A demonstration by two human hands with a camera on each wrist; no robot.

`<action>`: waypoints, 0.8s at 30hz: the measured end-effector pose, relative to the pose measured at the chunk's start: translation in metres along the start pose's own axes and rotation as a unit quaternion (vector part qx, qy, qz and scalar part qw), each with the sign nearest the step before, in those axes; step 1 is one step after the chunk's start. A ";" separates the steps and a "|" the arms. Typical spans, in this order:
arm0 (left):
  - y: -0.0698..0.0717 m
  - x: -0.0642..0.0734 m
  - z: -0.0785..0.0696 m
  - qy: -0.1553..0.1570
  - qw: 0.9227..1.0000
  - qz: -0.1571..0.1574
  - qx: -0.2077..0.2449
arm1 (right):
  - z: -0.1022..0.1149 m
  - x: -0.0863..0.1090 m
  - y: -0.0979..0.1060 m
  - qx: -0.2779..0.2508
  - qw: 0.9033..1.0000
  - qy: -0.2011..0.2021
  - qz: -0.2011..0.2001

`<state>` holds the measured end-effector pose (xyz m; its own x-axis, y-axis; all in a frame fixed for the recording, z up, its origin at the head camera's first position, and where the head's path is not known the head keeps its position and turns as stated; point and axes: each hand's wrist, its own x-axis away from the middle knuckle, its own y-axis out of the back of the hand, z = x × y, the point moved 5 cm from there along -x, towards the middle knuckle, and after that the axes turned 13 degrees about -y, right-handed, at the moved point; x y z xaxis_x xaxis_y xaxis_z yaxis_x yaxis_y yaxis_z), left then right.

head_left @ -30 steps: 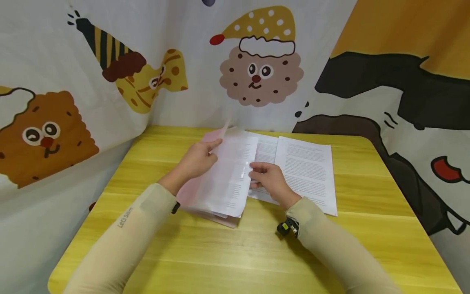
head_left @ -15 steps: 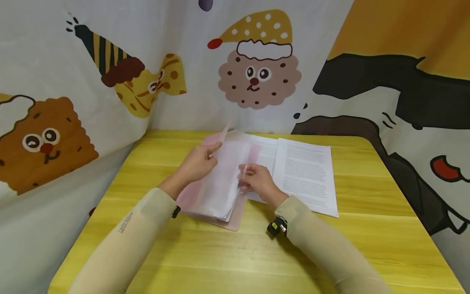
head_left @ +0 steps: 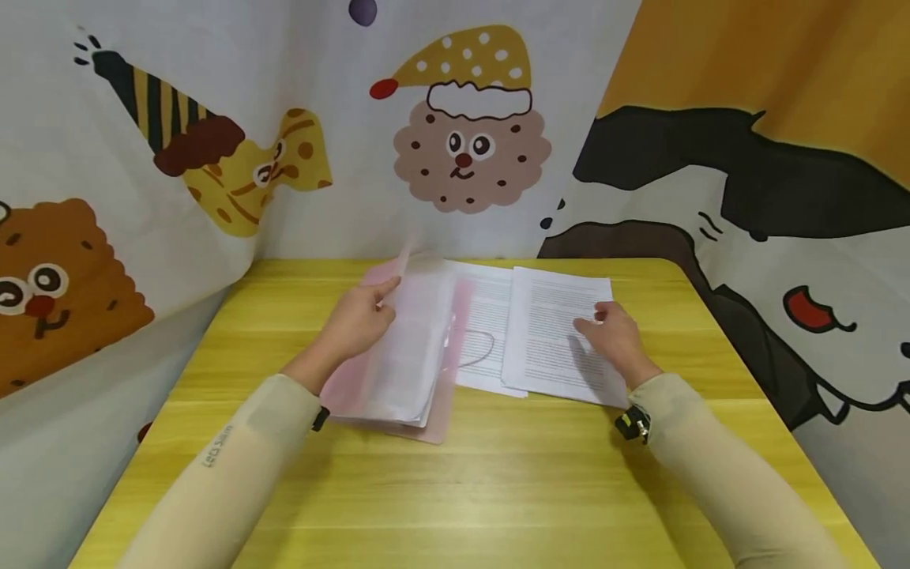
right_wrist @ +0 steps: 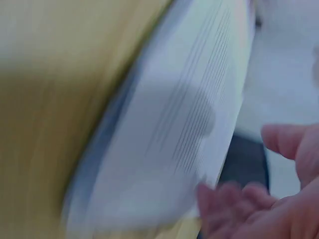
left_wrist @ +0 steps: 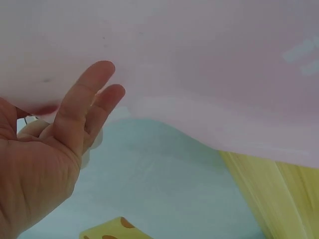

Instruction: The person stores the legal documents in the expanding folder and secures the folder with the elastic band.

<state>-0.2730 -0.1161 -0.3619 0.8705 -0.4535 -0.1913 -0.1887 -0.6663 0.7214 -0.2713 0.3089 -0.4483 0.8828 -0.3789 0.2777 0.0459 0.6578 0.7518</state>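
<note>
On the table, a pink translucent folder [head_left: 449, 395] lies open with its clear sleeves [head_left: 408, 356] partly lifted. My left hand [head_left: 353, 322] pinches its raised sheets at the left; in the left wrist view the fingers [left_wrist: 75, 112] rest against a pale pink sheet [left_wrist: 199, 74]. Over the right edge of a stack of printed sheets [head_left: 554, 340], my right hand [head_left: 618, 336] hovers with nothing in its fingers. The right wrist view, blurred, has that hand's loosely bent fingers [right_wrist: 229, 206] close to the stack's edge.
Another printed sheet [head_left: 483, 304] lies between folder and stack, partly under both. A thin looped cord or band [head_left: 490, 348] shows at the folder's right side. The yellow wooden table [head_left: 455, 498] ends at a cartoon-printed curtain [head_left: 341, 221].
My right hand has let go of the sleeve's edge and moved right, over the printed stack. The sleeve's printed page has gone from it; my left hand keeps its hold on the folder.
</note>
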 end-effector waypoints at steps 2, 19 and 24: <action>0.002 0.000 0.004 0.002 1.000 -0.009 -0.008 | -0.016 -0.010 0.011 0.077 0.996 -0.034 -0.015; -0.009 -0.007 0.010 0.002 1.000 -0.002 0.004 | -0.067 -0.029 0.052 0.212 0.968 -0.128 0.033; -0.008 -0.007 0.012 0.002 1.000 -0.008 -0.002 | -0.070 -0.036 0.063 0.198 0.969 -0.134 0.058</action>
<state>-0.2830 -0.1146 -0.3745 0.8754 -0.4404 -0.1994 -0.1729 -0.6705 0.7215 -0.2673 0.4099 -0.4527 0.7162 -0.5071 0.4795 -0.2768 0.4243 0.8622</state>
